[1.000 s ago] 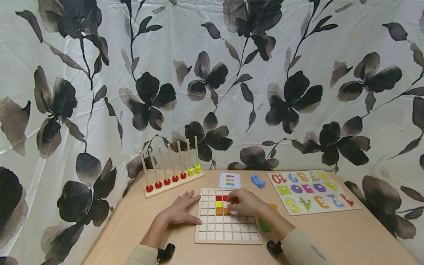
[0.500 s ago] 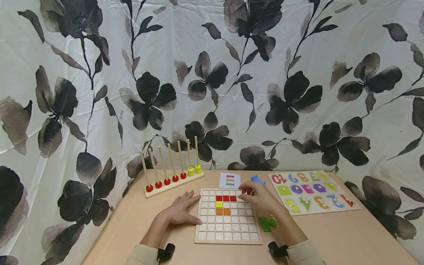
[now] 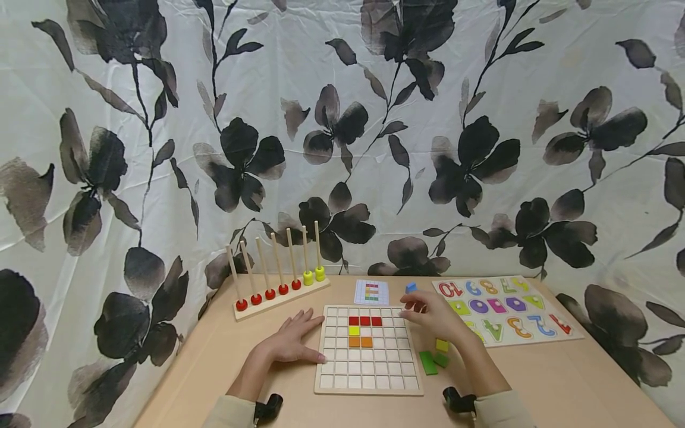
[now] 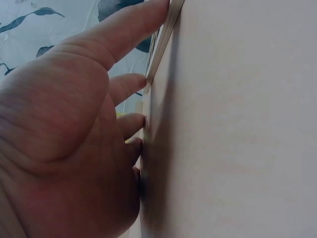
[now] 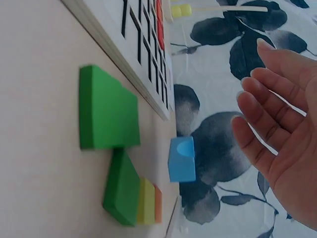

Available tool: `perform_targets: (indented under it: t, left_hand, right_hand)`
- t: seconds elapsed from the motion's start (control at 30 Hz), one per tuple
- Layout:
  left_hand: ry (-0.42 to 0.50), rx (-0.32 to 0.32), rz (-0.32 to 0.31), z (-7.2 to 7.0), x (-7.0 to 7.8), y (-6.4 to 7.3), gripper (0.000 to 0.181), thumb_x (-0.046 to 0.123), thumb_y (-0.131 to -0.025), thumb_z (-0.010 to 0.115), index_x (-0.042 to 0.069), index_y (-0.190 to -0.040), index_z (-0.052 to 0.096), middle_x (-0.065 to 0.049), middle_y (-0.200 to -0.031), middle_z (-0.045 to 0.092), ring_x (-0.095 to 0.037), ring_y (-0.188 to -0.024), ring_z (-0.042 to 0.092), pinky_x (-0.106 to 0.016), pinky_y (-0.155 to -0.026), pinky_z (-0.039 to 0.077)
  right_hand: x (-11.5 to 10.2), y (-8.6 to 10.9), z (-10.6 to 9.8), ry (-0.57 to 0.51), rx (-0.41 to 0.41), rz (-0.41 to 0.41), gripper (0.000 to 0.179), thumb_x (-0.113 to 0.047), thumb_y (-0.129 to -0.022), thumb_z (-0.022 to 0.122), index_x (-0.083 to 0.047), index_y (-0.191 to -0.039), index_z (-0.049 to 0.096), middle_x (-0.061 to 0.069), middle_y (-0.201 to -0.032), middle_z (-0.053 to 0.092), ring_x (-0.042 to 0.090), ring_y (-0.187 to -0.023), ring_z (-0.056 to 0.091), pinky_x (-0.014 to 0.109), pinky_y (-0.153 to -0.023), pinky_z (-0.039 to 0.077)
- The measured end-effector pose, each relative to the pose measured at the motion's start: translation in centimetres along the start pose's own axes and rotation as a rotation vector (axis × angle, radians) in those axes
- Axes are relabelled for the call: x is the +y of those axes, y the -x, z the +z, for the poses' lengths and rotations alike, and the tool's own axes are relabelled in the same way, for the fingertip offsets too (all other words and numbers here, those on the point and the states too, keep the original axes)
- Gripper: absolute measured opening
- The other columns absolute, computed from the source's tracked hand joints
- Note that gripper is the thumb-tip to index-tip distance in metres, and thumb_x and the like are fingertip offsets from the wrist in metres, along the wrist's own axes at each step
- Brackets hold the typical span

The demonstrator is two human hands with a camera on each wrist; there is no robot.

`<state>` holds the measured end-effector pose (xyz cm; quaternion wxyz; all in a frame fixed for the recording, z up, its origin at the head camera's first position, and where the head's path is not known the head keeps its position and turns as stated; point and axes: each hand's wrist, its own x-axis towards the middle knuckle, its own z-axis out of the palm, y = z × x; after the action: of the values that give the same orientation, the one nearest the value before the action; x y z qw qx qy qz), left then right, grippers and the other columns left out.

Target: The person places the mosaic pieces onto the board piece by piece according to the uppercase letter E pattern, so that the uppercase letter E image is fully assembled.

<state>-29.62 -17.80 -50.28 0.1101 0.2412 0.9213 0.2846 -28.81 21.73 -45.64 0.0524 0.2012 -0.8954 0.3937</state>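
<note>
My left hand (image 3: 291,342) rests beside a wooden grid board (image 3: 374,371); its thumb and a fingertip touch the left edge. The left wrist view shows the hand's (image 4: 64,124) fingers stretched toward that edge. On the board lie three red tiles (image 3: 365,321) in a row, one yellow tile (image 3: 354,331) below them, and two orange tiles (image 3: 360,342) lower down. My right hand (image 3: 430,312) hovers by the board's upper right corner. In the right wrist view this hand (image 5: 292,129) holds nothing, its fingers loosely bent.
Right of the board lie green tiles (image 3: 428,362) and a yellow tile (image 3: 441,345), with an orange piece (image 5: 158,204) behind. A pattern card (image 3: 371,302) and a blue block (image 3: 411,288) sit beyond. A peg abacus (image 3: 283,300) stands back left, a number puzzle (image 3: 575,334) right.
My right hand has moved right from over the tiles to the board's upper right corner. Three red tiles now show in full, and the loose tiles at right are uncovered. The left hand stays put.
</note>
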Motion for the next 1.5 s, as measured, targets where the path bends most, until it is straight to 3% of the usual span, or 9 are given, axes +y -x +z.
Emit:
perform_targets:
  t: [0.17, 0.4, 0.53, 0.9, 1.23, 1.5]
  left_hand:
    - [-0.002, -0.001, -0.005, 0.1, -0.1, 0.0, 0.099, 0.057, -0.079, 0.084, 0.016, -0.16, 0.043, -0.024, -0.172, 0.021, -0.047, -0.16, 0.01, -0.065, -0.129, 0.006]
    - [0.002, -0.003, -0.009, 0.0, 0.0, 0.0, 0.099, 0.057, -0.079, 0.084, 0.016, -0.16, 0.043, -0.023, -0.172, 0.02, -0.047, -0.16, 0.01, -0.066, -0.129, 0.006]
    - [0.004, 0.003, -0.013, -0.1, 0.1, 0.1, 0.099, 0.058, -0.079, 0.084, 0.017, -0.16, 0.043, -0.023, -0.172, 0.021, -0.046, -0.161, 0.01, -0.066, -0.129, 0.006]
    - [-0.012, 0.01, 0.0, 0.1, -0.1, 0.1, 0.1, 0.057, -0.078, 0.085, 0.014, -0.159, 0.043, -0.024, -0.171, 0.021, -0.047, -0.16, 0.011, -0.066, -0.129, 0.006]
    - [-0.011, 0.007, 0.003, 0.1, -0.2, 0.0, 0.1, 0.057, -0.079, 0.085, 0.016, -0.16, 0.043, -0.023, -0.172, 0.02, -0.046, -0.161, 0.009, -0.066, -0.129, 0.005]
    - [-0.009, 0.004, 0.005, 0.1, -0.3, -0.1, 0.1, 0.058, -0.079, 0.084, 0.017, -0.16, 0.042, -0.023, -0.172, 0.02, -0.046, -0.161, 0.009, -0.066, -0.129, 0.005]
  right_hand:
    - [0.6, 0.5, -1.2, 0.029, -0.042, 0.033, 0.025, -0.023, -0.095, 0.077, -0.011, -0.116, 0.074, -0.001, -0.102, 0.07, 0.016, -0.091, 0.06, 0.023, -0.077, 0.053]
    - [1.9, 1.1, -2.8, 0.058, -0.105, 0.037, 0.021, -0.014, -0.094, 0.077, -0.009, -0.114, 0.076, 0.005, -0.101, 0.071, 0.02, -0.088, 0.057, 0.023, -0.07, 0.052]
    - [2.7, 1.3, -3.2, 0.082, -0.119, 0.087, 0.024, -0.014, -0.093, 0.078, -0.008, -0.116, 0.075, 0.009, -0.101, 0.07, 0.02, -0.085, 0.055, 0.023, -0.068, 0.05]
    - [3.7, 1.9, -3.6, 0.113, -0.141, 0.235, 0.024, -0.008, -0.091, 0.077, -0.007, -0.115, 0.076, 0.006, -0.097, 0.067, 0.02, -0.085, 0.055, 0.027, -0.069, 0.049]
    - [4.2, 2.5, -3.6, 0.129, -0.168, 0.297, 0.022, -0.009, -0.087, 0.082, -0.009, -0.109, 0.077, 0.004, -0.094, 0.065, 0.02, -0.081, 0.055, 0.029, -0.065, 0.048]
    - [4.5, 2.5, -3.2, 0.127, -0.192, 0.302, 0.017, -0.006, -0.088, 0.081, -0.01, -0.104, 0.077, 0.002, -0.091, 0.068, 0.019, -0.083, 0.056, 0.029, -0.07, 0.05]
